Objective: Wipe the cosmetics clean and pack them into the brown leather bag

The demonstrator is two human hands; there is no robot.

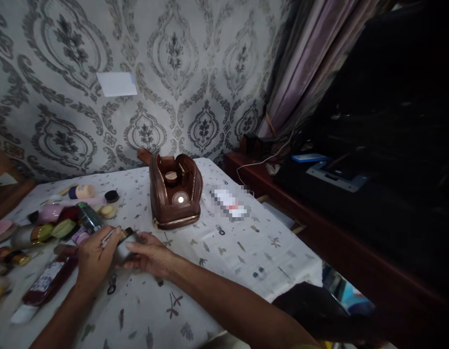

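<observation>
Grips a pale jar between left hand and right hand above the cloth, its body half hidden. At left, shows blurred cosmetics, some cut off. Farther, shows an open brown bag, dim inside; right of it, a pixelated item.

Patterned grey wallpaper meets a mauve curtain in dim light.

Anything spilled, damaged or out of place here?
No spill or damage shows. A dark red bottle with a white cap lies on its side beside jumbled cosmetics, merely untidy. A pixelated patch obscures the white object right of the open brown leather bag.
</observation>
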